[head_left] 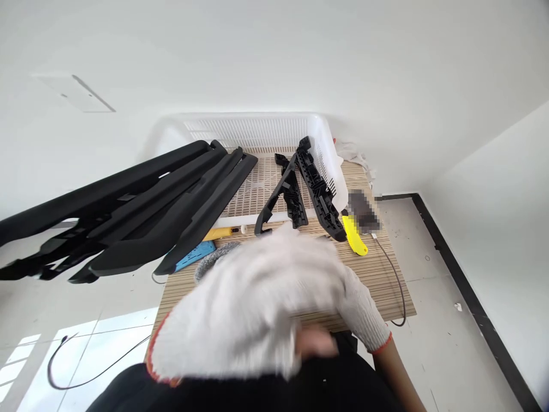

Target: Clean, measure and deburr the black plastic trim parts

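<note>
White-knit-gloved left hand (235, 309) and right hand (343, 283) overlap, blurred, grip indiscernible; long black plastic strips (171, 189) overhanging the white slatted plastic basket (337, 174) could slide off if knocked.

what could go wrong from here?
1. The long black plastic strips overhang the left side of the white slatted plastic basket; a bump might tip them out.
2. The thin dark cable loops over the wood-grain table's near right corner and could snag.
3. A blurred bare finger shows below the white knit gloves; hard part edges might scrape it.
</note>
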A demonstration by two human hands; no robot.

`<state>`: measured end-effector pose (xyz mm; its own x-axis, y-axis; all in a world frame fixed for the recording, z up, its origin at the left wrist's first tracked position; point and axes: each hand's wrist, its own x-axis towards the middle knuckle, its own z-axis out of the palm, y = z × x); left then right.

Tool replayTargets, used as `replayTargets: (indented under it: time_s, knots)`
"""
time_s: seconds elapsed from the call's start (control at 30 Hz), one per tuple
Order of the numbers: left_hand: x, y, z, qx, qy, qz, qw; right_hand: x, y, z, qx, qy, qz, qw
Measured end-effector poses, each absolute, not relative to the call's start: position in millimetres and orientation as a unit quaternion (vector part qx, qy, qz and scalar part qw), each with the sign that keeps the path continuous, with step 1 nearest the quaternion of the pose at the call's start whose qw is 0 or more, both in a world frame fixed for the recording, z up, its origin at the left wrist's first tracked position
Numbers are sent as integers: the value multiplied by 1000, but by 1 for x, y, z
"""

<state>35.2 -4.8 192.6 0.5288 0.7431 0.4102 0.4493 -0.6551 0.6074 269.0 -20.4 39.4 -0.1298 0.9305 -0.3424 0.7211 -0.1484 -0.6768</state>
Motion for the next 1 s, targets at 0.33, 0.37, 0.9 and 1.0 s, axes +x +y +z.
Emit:
replayTargets:
  time_s: [0.33,0.37,0.9,1.0]
  knots:
    - [10,32,154,738,634,224,61,294,19,153,-576,-791,169,119]
    - [9,32,157,733,639,226,62,293,24,165,-560,-803,144,144]
    - [24,44,169,660,643,377,97,153,124,209,-405,-911,-20,76]
    - [34,43,169,665,618,403,119,130,153,210,-431,-887,111,119]
